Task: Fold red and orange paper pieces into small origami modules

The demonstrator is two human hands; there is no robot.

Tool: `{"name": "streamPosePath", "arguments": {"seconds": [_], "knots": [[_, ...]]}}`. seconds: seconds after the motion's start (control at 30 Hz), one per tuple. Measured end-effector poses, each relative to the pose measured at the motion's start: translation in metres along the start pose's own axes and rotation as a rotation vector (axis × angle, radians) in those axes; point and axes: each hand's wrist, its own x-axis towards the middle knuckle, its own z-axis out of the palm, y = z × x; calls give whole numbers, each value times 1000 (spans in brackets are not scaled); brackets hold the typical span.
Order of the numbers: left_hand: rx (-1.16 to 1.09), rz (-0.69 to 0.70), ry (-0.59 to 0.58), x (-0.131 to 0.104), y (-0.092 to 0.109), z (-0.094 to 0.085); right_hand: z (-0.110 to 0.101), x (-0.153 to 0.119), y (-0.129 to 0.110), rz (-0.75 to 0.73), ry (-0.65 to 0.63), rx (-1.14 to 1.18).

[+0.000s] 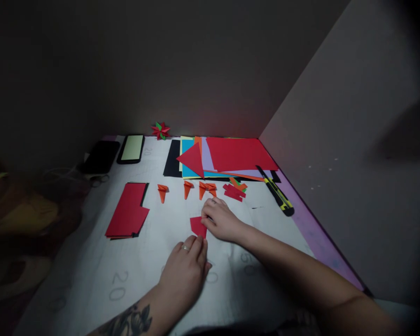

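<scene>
Small red paper piece (196,225), one, angular in outline: set low on the pale, number-marked counter (145,275), between the two hands, and taken here as landmark. Left hand (189,263): placed just nearer than the piece, fingers bent and drawn together, tips laid at its near edge; whether the edge is gripped or only pressed cannot be told. Right hand (221,220): placed at the piece's right side, fingers curled almost closed, the edge apparently pinched between thumb and forefinger. Step in hand, as judged: a fold is being shaped or aligned; for the next move, steady holding by one hand and a firm crease by the other seem called for. Folded orange units (163,192), four by count, two close together: ranged in a row beyond the piece. Paper scraps (234,192), red, orange and green: heaped beyond it to the right. Yellow-and-black cutter (276,192): laid farther right of it. Cut red sheets (126,212), stacked: kept to its left. Coloured sheets (241,154), overlapped, with a red triangle (193,161) on top: spread well beyond it. Red-and-green paper star (160,131) and lit phone (131,148): placed far beyond it, leftward. Containers: none can be made out with certainty; the paper is kept in loose stacks.
</scene>
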Motion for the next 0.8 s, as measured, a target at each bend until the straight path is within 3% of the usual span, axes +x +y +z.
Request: {"name": "streamPosePath", "arguments": {"seconds": [0.3,0.8], "knots": [[-48,104,74,0,-1,4,2,-1,-3,11,-7,-60],[-73,39,10,1,2,-9,4,-1,-3,13,-10,-52]]}}
